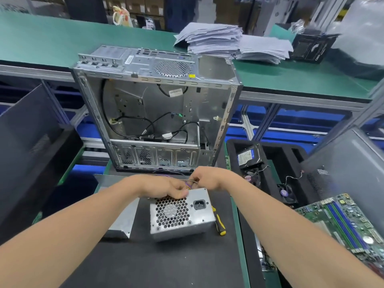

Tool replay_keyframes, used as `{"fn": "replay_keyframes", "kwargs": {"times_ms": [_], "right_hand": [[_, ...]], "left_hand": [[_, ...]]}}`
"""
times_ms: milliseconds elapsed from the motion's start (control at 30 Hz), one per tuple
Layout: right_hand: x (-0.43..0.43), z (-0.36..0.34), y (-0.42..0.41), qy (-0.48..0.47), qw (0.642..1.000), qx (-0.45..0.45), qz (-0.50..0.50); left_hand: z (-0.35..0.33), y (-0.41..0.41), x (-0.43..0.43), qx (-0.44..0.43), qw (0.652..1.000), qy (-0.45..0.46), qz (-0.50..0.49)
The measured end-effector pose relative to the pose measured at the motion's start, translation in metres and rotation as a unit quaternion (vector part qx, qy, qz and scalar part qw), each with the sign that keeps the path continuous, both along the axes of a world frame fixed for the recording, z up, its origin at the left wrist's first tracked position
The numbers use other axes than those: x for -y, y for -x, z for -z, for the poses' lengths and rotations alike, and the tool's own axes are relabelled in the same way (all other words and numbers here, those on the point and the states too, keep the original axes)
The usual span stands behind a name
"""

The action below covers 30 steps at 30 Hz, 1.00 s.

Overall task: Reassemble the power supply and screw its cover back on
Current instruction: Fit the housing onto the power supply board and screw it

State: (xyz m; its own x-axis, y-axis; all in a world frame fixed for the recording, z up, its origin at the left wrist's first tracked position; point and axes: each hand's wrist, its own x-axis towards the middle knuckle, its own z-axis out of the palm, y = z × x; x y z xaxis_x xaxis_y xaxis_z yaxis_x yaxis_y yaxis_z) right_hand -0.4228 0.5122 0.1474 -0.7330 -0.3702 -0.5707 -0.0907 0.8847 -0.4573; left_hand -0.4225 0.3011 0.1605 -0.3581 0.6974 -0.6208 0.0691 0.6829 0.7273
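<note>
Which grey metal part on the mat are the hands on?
The power supply, with honeycomb grille and socket, beside the screwdriver; the plain cover lies left of it.

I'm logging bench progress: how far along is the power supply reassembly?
Roughly midway, it seems. The power supply stands on the mat. Both hands work at its top: the left hand grips the edge, the right hand pinches the coloured wires. Left to do: the grey metal panel, likely the cover, lies beside it unfitted, and the screwdriver lies untouched, so no screwing yet.
</note>
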Motion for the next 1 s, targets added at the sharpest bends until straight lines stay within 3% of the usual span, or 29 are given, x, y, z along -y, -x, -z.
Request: {"fn": "replay_keyframes", "kwargs": {"times_ms": [233,400,533,633,800,1000], "right_hand": [[0.000,0.030,0.013,0.042,0.980,0.091,0.174],[0.002,0.032,0.004,0.126,0.941,0.166,0.267],[-0.005,0.016,-0.005,0.180,0.923,0.139,0.312],[-0.018,-0.002,-0.017,0.186,0.933,0.094,0.294],[-0.052,-0.021,-0.055,0.233,0.911,0.036,0.339],[-0.107,-0.035,-0.117,0.224,0.889,-0.003,0.399]], "left_hand": [[0.000,0.004,-0.002,-0.096,0.994,0.045,0.025],[0.003,0.005,-0.003,-0.158,0.986,0.026,0.038],[-0.004,0.009,-0.009,-0.227,0.972,0.044,0.036],[-0.011,0.010,-0.025,-0.294,0.955,0.040,0.007],[-0.022,-0.003,-0.075,-0.414,0.909,-0.039,-0.035],[-0.032,-0.037,-0.143,-0.410,0.906,-0.103,0.005]]}}
